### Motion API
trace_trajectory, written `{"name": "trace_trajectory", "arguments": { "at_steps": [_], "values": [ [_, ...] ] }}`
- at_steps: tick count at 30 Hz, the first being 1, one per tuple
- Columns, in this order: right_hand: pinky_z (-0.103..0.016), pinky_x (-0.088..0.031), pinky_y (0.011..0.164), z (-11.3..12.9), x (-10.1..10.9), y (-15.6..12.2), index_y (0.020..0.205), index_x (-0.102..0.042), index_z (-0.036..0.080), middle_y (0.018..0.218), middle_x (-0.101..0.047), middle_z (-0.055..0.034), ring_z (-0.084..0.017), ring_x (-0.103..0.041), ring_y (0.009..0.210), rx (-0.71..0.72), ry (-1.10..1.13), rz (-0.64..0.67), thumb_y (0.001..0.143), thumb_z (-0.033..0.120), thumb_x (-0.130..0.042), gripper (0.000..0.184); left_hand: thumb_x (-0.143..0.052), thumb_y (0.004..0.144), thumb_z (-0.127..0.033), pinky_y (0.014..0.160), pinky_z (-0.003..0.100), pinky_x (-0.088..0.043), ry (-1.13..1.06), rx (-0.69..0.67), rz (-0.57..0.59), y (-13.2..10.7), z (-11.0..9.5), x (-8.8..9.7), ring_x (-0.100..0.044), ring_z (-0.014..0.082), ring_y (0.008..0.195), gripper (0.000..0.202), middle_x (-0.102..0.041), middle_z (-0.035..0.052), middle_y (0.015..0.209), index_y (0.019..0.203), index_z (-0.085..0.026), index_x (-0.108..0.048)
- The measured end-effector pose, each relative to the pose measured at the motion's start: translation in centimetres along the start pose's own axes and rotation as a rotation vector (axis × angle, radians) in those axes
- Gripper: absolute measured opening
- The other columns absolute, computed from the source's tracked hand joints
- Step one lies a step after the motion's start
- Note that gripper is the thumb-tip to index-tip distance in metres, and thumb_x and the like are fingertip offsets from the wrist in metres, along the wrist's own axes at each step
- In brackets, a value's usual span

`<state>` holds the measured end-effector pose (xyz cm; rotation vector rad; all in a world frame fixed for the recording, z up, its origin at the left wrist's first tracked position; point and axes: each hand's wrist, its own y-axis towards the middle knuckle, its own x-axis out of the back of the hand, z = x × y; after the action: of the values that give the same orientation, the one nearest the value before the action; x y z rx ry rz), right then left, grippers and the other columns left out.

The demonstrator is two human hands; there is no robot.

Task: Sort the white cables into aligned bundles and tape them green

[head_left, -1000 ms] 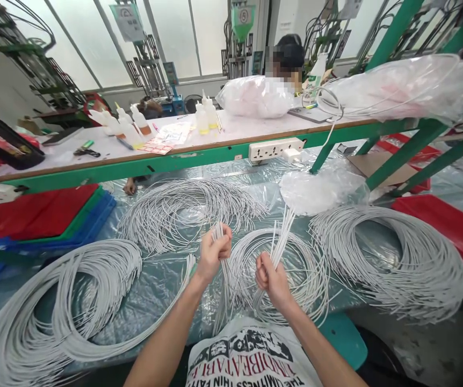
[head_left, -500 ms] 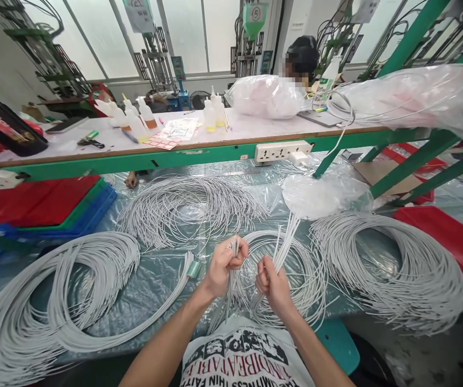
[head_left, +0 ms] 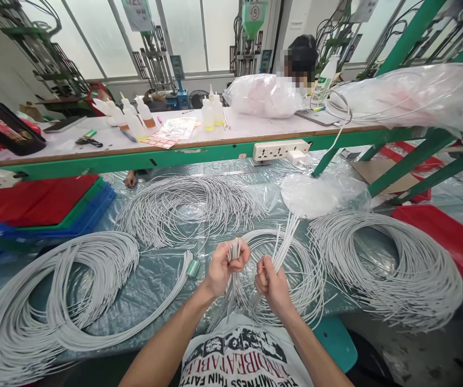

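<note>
Our left hand (head_left: 226, 264) has drawn nearer our right hand (head_left: 272, 282), gripping a wire bundle (head_left: 234, 250) by the left edge of the small coil (head_left: 314, 271); our right clasps a second bundle (head_left: 287, 239) over that coil. We judge both light and springy, best held near the ends.

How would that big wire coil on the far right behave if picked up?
The coil would probably sag and splay, since I see no tie around it. Short lengths may be springy rather than limp: the wires in the right hand stand fairly straight. It's likely heavy, being thickly layered.
</note>
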<state>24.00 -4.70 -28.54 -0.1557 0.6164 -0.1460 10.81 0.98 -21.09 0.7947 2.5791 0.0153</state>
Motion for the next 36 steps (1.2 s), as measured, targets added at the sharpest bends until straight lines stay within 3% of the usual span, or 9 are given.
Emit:
{"name": "trace_trajectory", "arguments": {
  "at_steps": [36],
  "values": [
    [-0.02, -0.013, 0.035, 0.1, 0.0, -0.5, 0.061, -0.05, 0.018, 0.041, -0.022, 0.0104, -0.005, -0.014, 0.035, 0.0, -0.001, -0.052, 0.083, 0.062, -0.063, 0.05, -0.029, 0.092, -0.052, 0.049, 0.028, -0.017, 0.213, -0.021, -0.045, -0.7, 0.6, -1.0, -0.022, 0.0105, 0.048, 0.054, -0.026, -0.0033, 0.048, 0.057, -0.016, -0.05]
  ]
}}
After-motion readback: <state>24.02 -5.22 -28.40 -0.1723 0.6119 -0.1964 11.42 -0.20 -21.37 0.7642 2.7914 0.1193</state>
